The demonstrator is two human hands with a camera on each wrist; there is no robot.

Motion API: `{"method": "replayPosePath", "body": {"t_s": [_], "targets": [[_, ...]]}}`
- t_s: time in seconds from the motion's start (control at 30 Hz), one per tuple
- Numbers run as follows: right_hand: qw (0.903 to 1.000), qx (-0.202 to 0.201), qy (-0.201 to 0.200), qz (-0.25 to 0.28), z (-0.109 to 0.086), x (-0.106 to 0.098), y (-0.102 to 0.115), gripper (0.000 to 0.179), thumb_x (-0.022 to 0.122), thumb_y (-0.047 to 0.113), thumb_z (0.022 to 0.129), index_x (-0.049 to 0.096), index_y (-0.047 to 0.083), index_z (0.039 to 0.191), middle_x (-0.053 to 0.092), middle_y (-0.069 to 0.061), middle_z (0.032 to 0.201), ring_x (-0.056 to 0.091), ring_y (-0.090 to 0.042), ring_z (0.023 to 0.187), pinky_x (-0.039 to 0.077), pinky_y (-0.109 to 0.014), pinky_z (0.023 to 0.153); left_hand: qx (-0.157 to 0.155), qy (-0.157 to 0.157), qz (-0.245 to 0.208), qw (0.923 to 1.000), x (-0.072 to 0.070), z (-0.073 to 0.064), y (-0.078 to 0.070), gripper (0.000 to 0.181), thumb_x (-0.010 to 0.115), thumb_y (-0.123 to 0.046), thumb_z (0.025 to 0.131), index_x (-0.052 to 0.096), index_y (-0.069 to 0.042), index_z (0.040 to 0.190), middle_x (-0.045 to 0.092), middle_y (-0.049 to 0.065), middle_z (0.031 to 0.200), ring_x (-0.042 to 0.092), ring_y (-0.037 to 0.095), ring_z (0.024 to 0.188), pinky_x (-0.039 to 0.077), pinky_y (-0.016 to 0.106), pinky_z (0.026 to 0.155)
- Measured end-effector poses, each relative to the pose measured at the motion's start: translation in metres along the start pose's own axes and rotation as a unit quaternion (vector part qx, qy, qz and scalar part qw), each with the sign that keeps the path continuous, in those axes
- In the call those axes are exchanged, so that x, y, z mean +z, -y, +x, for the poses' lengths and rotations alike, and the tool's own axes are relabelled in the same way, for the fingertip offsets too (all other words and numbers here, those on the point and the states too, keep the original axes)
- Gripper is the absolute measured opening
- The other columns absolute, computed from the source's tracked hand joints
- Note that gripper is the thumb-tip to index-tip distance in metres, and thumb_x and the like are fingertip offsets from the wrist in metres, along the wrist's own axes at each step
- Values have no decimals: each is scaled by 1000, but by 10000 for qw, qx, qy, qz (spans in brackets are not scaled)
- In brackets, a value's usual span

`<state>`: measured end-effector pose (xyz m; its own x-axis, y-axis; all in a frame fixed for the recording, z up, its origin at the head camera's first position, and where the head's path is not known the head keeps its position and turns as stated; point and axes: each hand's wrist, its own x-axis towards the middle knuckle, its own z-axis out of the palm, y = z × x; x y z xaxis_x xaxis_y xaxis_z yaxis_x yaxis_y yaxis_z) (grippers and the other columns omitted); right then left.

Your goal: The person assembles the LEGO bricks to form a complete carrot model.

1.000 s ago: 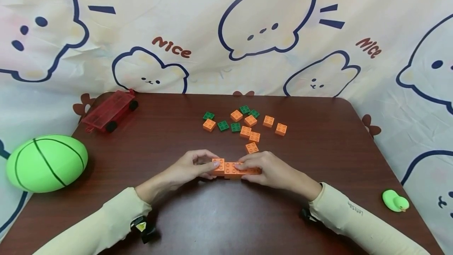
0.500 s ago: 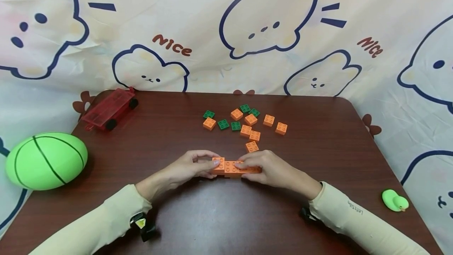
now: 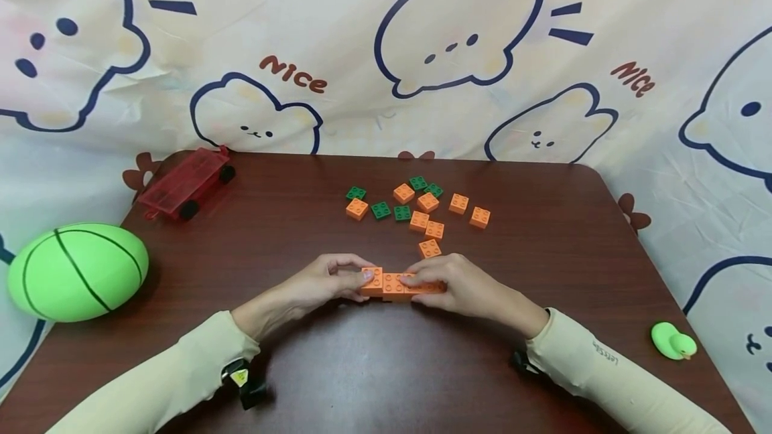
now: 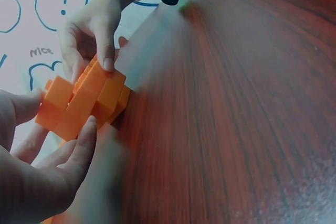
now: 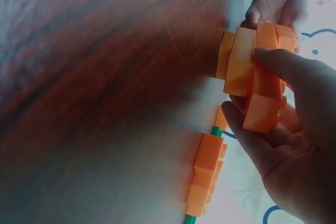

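Both hands grip one joined block of orange toy bricks [image 3: 393,284] close over the near middle of the table. My left hand [image 3: 330,281] pinches its left end, thumb on the studded top of a raised brick. At the right end my right hand [image 3: 461,286] holds it between thumb and fingers, covering part of the top. From the left wrist view, the orange block [image 4: 84,100] shows stepped layers, narrowing toward the table. The right wrist view shows the right thumb and fingers around the orange block [image 5: 262,90], with the left hand [image 5: 278,3] at its far end.
Loose orange bricks [image 3: 427,202] and green bricks [image 3: 380,211] lie scattered beyond the hands. A red transparent toy cart [image 3: 189,183] stands at the back left, a green ball [image 3: 78,273] at the left edge. A green toy duck [image 3: 672,340] sits at the right.
The head view has shifted slightly. Both hands keep the same grip on the orange block, with no other visible movement.
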<state>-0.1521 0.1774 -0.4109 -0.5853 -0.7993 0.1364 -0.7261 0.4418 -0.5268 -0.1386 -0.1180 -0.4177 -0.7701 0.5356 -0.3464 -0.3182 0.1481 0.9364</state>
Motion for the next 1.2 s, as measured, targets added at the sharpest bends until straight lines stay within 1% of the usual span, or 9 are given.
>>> {"method": "replayPosePath", "body": {"t_s": [0.13,0.33,0.53,0.67,0.93,1.07,1.2], "targets": [[10000,42,-3,19,0,-1,0,31,79,22,93,77,18,123,75,0,124,71,-12,113,60,-33,94,-70,16,29,10000,1,0,0,46,64,-23,103,56,4,140,72,16,121,74,21,95,60,38,92],[10000,4,2,37,0,2,-1,33,79,21,92,76,18,124,75,0,124,71,-13,113,60,-33,94,-126,277,-143,9994,0,1,2,52,62,-26,104,50,5,143,69,22,124,74,23,103,59,39,95],[10000,-44,-9,-40,0,2,-1,32,79,22,93,76,18,124,75,0,124,71,-13,113,60,-33,93,-104,423,-408,9982,-4,0,5,51,60,-25,105,49,5,145,69,21,125,74,24,105,59,39,96],[9999,-72,-43,-80,1,1,0,32,79,21,92,76,17,124,75,-1,123,72,-14,112,60,-35,92,-99,422,-487,9979,-4,0,5,51,61,-24,105,50,6,145,68,20,124,74,25,104,59,38,96],[10000,18,17,-25,0,1,0,32,78,21,93,76,17,124,75,0,124,71,-13,114,60,-34,94,36,375,-364,9986,-1,2,4,49,60,-19,105,50,9,144,71,19,121,75,22,99,60,34,91],[10000,-36,8,2,0,0,0,32,78,21,93,76,17,124,75,-1,124,71,-14,114,60,-35,94,47,388,-305,9988,-2,2,3,50,59,-19,105,48,5,148,69,21,126,75,24,100,61,36,90],[9998,-173,-70,7,0,0,-1,32,79,20,92,76,16,124,76,-2,123,72,-14,112,60,-34,92,132,316,-71,9994,-2,2,2,53,61,-23,105,47,0,150,66,25,132,75,28,100,61,40,90]]}}
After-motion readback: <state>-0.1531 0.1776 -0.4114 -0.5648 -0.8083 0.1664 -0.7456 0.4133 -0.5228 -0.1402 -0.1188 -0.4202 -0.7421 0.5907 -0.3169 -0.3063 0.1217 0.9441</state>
